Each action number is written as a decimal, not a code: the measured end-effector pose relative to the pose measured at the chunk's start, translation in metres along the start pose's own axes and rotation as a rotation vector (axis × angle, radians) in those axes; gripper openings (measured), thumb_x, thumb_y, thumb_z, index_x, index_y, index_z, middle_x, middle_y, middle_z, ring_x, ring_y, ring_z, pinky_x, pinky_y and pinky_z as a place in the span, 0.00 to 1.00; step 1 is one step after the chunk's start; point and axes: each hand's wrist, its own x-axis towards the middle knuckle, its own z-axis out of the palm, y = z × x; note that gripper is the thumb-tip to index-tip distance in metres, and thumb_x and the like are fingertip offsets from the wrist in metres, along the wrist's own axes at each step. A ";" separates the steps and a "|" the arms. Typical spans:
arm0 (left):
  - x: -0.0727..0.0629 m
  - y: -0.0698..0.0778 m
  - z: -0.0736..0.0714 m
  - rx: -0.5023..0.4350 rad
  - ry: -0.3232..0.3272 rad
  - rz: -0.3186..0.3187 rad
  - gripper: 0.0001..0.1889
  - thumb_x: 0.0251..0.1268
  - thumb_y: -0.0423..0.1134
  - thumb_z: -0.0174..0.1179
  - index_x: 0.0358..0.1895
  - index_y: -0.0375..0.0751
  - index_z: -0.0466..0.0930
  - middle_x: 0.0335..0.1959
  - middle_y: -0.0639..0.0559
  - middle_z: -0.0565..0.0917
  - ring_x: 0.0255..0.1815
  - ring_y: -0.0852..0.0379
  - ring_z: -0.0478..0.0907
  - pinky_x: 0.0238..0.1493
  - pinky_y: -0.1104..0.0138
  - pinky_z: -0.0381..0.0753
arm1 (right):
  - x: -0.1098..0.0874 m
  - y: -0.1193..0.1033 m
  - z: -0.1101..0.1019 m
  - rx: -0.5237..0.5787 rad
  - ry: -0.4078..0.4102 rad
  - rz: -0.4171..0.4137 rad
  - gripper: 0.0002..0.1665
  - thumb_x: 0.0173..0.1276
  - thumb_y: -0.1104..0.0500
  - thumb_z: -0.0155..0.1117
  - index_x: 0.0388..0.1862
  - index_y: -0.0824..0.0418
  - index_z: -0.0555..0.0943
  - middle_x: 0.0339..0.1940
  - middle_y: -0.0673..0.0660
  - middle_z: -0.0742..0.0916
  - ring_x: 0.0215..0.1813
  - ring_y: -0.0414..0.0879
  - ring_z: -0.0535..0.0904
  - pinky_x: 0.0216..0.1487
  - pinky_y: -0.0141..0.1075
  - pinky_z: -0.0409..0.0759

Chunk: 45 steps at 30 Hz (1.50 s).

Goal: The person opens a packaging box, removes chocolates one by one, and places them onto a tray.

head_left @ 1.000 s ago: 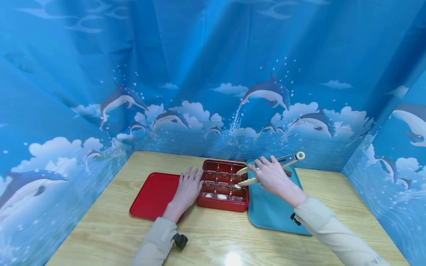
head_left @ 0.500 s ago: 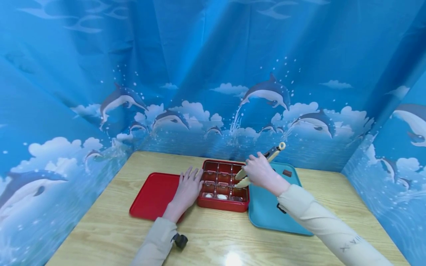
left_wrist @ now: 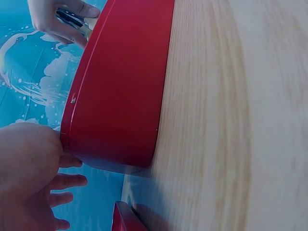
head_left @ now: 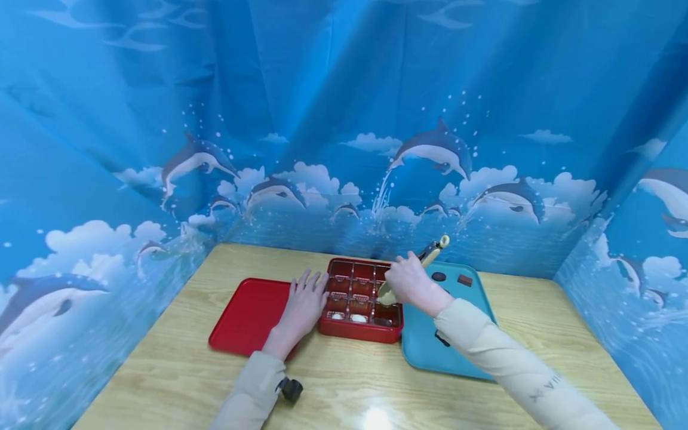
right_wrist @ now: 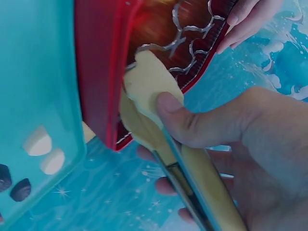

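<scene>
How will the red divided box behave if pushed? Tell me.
The red divided box seems unlikely to tip, being low and broad. Its side wall shows no bowing, so it is probably stiff and should slide without flexing. The white pieces sit below its rim, so they would likely stay inside.

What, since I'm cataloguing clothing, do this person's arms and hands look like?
Left hand and right hand are ungloved. Left sleeve and right sleeve are pale beige, the right with dark marks. A black device shows at the left cuff, a black piece at the right.
</scene>
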 end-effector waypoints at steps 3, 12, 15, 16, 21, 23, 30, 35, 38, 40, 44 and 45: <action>0.000 0.000 -0.001 0.004 -0.005 -0.005 0.25 0.79 0.42 0.53 0.73 0.36 0.69 0.71 0.36 0.72 0.77 0.34 0.59 0.72 0.36 0.60 | -0.008 0.002 0.006 0.007 0.098 0.005 0.08 0.60 0.51 0.78 0.28 0.53 0.88 0.25 0.53 0.83 0.31 0.49 0.74 0.35 0.44 0.71; 0.001 0.001 0.003 0.008 0.005 0.006 0.25 0.78 0.42 0.55 0.72 0.36 0.70 0.70 0.36 0.73 0.77 0.35 0.60 0.71 0.36 0.61 | -0.034 0.006 0.023 -0.010 0.227 0.047 0.21 0.56 0.50 0.80 0.50 0.50 0.89 0.38 0.53 0.87 0.46 0.52 0.80 0.40 0.47 0.72; 0.001 0.002 0.003 0.006 0.003 0.003 0.25 0.78 0.42 0.54 0.72 0.36 0.70 0.70 0.36 0.73 0.77 0.35 0.59 0.72 0.36 0.61 | -0.043 0.009 0.028 0.009 0.255 0.057 0.28 0.55 0.50 0.80 0.56 0.50 0.87 0.38 0.52 0.85 0.44 0.51 0.78 0.38 0.46 0.70; 0.001 0.002 0.003 0.006 0.001 0.002 0.25 0.78 0.42 0.54 0.73 0.36 0.70 0.71 0.36 0.73 0.77 0.35 0.59 0.72 0.36 0.60 | -0.045 0.009 0.029 0.020 0.273 0.061 0.28 0.56 0.50 0.80 0.57 0.50 0.86 0.38 0.53 0.85 0.44 0.51 0.78 0.38 0.46 0.69; 0.001 0.001 0.002 0.002 -0.001 0.001 0.25 0.78 0.42 0.54 0.73 0.36 0.70 0.71 0.36 0.73 0.77 0.35 0.59 0.72 0.36 0.60 | -0.056 0.013 0.039 0.102 0.389 0.086 0.27 0.60 0.55 0.78 0.60 0.52 0.86 0.41 0.55 0.86 0.42 0.53 0.78 0.36 0.46 0.69; 0.001 0.000 0.001 0.002 0.006 0.002 0.25 0.78 0.42 0.55 0.72 0.36 0.71 0.70 0.36 0.73 0.76 0.34 0.60 0.71 0.36 0.60 | -0.060 0.013 0.044 0.135 0.431 0.098 0.28 0.60 0.56 0.78 0.61 0.52 0.85 0.43 0.55 0.87 0.44 0.53 0.79 0.37 0.47 0.71; 0.000 -0.001 0.001 -0.009 0.017 0.006 0.25 0.78 0.42 0.54 0.72 0.35 0.70 0.70 0.35 0.73 0.76 0.34 0.60 0.71 0.35 0.60 | -0.075 0.009 0.062 0.229 0.530 0.176 0.34 0.59 0.59 0.77 0.66 0.52 0.82 0.47 0.56 0.87 0.46 0.55 0.79 0.38 0.51 0.73; 0.000 -0.001 0.001 -0.010 0.015 0.006 0.25 0.79 0.42 0.53 0.73 0.35 0.70 0.70 0.35 0.73 0.77 0.34 0.60 0.72 0.35 0.60 | -0.084 0.008 0.073 0.268 0.600 0.242 0.36 0.57 0.56 0.80 0.67 0.52 0.81 0.45 0.57 0.87 0.46 0.58 0.81 0.42 0.54 0.76; 0.000 -0.002 0.002 -0.003 0.014 0.006 0.25 0.78 0.42 0.54 0.73 0.36 0.70 0.70 0.35 0.73 0.77 0.34 0.60 0.72 0.35 0.60 | -0.090 0.012 0.078 0.291 0.627 0.285 0.36 0.57 0.55 0.79 0.66 0.52 0.81 0.44 0.58 0.87 0.45 0.58 0.80 0.40 0.52 0.75; 0.001 -0.002 0.002 0.001 0.016 0.007 0.25 0.78 0.42 0.54 0.72 0.36 0.70 0.70 0.36 0.73 0.76 0.34 0.60 0.71 0.35 0.60 | -0.095 0.017 0.081 0.305 0.641 0.319 0.34 0.58 0.56 0.78 0.66 0.53 0.81 0.44 0.59 0.88 0.44 0.59 0.81 0.38 0.51 0.74; 0.001 -0.001 0.002 -0.001 0.019 0.010 0.25 0.78 0.42 0.54 0.72 0.36 0.71 0.70 0.35 0.73 0.76 0.34 0.60 0.71 0.35 0.60 | -0.108 0.032 0.086 0.332 0.661 0.401 0.32 0.58 0.60 0.76 0.64 0.56 0.82 0.44 0.60 0.88 0.45 0.60 0.82 0.37 0.53 0.75; 0.001 -0.001 0.003 -0.001 0.019 0.011 0.25 0.78 0.42 0.54 0.72 0.35 0.71 0.70 0.35 0.73 0.76 0.34 0.60 0.71 0.35 0.61 | -0.112 0.037 0.087 0.334 0.661 0.420 0.31 0.59 0.62 0.76 0.64 0.56 0.82 0.45 0.60 0.88 0.45 0.61 0.82 0.36 0.54 0.74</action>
